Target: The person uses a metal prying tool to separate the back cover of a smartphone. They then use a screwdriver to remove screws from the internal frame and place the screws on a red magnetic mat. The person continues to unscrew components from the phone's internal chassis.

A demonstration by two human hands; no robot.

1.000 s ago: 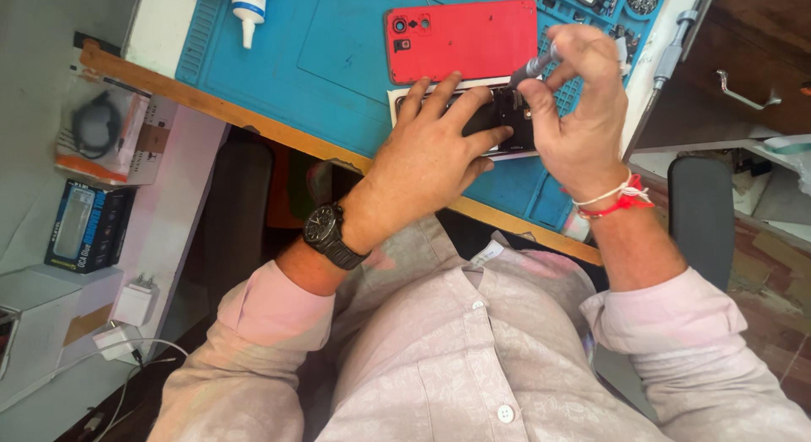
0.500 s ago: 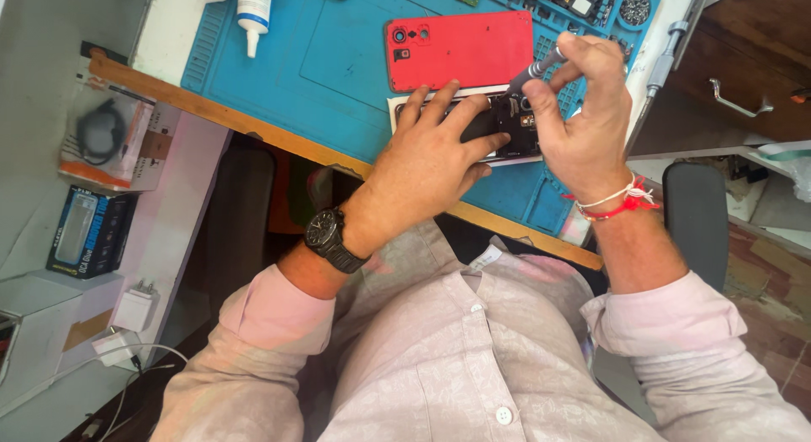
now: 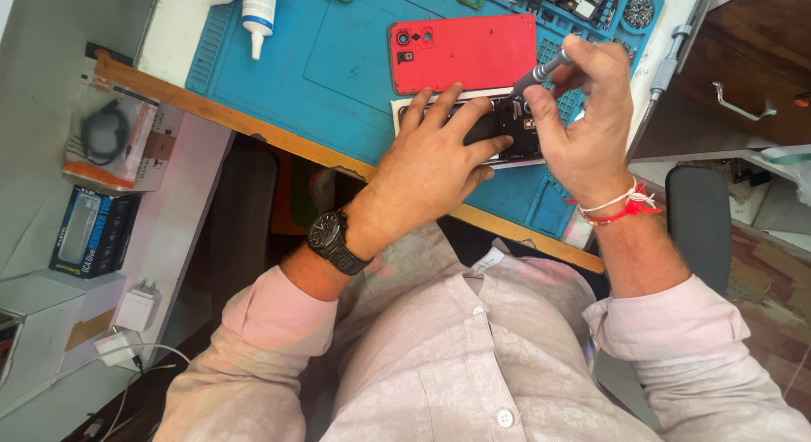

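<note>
- The right hand (image 3: 583, 130) has a pinch grip on a thin grey screwdriver (image 3: 541, 73), thumb and fingers closed round its shaft, the tip angled down into the opened phone (image 3: 507, 130).
- The left hand (image 3: 431, 168) lies flat on the phone with its fingers spread along it; its grip is not closed round anything, it presses down, most likely to keep the phone from sliding under the tool.
- The phone lies on the near right part of the blue mat (image 3: 338, 79), just beyond the table's wooden edge (image 3: 253, 125), close to the body where both hands reach it.
- The red back cover (image 3: 465, 52) lies flat on the mat, touching or just beside the phone's far edge, its camera holes to the left.
- A white bottle (image 3: 258, 11) lies at the mat's far left, well apart from the hands.
- Small parts and a round tray (image 3: 639, 10) sit at the mat's far right corner; what they are is too small to tell.
- A black watch (image 3: 331, 238) is on the left wrist, a red and white thread (image 3: 621, 207) on the right.
- The left hand covers most of the phone, and the screwdriver's tip and whatever it touches are hard to make out.
- The top edge cuts off the bottle and the far items.
</note>
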